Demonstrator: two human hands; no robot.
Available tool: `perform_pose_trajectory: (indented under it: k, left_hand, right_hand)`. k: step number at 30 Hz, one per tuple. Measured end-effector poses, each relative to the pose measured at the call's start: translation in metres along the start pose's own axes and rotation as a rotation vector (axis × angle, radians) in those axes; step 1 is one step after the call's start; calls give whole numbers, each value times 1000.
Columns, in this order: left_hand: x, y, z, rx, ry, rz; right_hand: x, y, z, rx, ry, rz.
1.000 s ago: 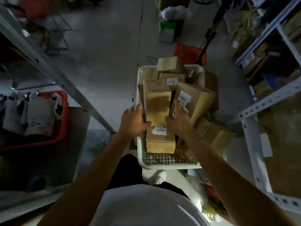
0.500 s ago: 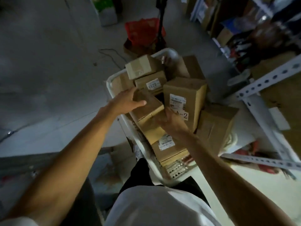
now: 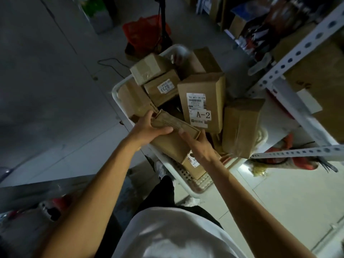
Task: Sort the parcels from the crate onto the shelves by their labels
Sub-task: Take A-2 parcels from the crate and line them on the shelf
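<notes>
A white plastic crate (image 3: 119,86) on the floor is heaped with several brown cardboard parcels. Both my hands hold one long brown parcel (image 3: 171,144) tilted above the crate's near left side. My left hand (image 3: 150,127) grips its upper left end, thumb across the front. On its right side, my right hand (image 3: 197,146) has fingers curled round the edge. Behind it stands a parcel labelled A-2 (image 3: 202,101), and a smaller one marked 0233 (image 3: 162,88). Another labelled parcel (image 3: 193,164) lies under my right wrist.
White perforated metal shelving (image 3: 297,53) rises on the right, holding cardboard and mixed goods. A red basket (image 3: 143,32) and a black stand (image 3: 163,25) are on the floor beyond the crate. Grey floor lies to the left. My legs stand right against the crate.
The view has swung and come closer to the crate. The long parcel has been tipped further onto its side, and my left hand has shifted to its upper end.
</notes>
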State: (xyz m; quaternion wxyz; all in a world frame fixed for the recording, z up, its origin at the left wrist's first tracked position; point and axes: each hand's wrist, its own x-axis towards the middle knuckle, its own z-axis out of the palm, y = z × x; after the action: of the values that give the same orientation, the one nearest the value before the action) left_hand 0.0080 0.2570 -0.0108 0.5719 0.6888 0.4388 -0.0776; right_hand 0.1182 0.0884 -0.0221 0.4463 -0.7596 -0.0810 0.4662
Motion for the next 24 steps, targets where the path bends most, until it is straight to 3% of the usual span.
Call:
perform_pose_trajectory:
  k: [6, 11, 18, 24]
  left_hand:
    - [-37, -6, 39, 11, -22, -36]
    - [-74, -22, 64, -110, -80, -42]
    - [-119, -42, 113, -251, 34, 64]
    - [-140, -54, 154, -290, 132, 73]
  right_hand:
    - [-29, 38, -19, 155, -74, 150]
    - [-55, 65, -36, 0, -120, -36]
    - [-96, 84, -57, 56, -75, -121]
    - [-90, 79, -86, -167, -114, -216]
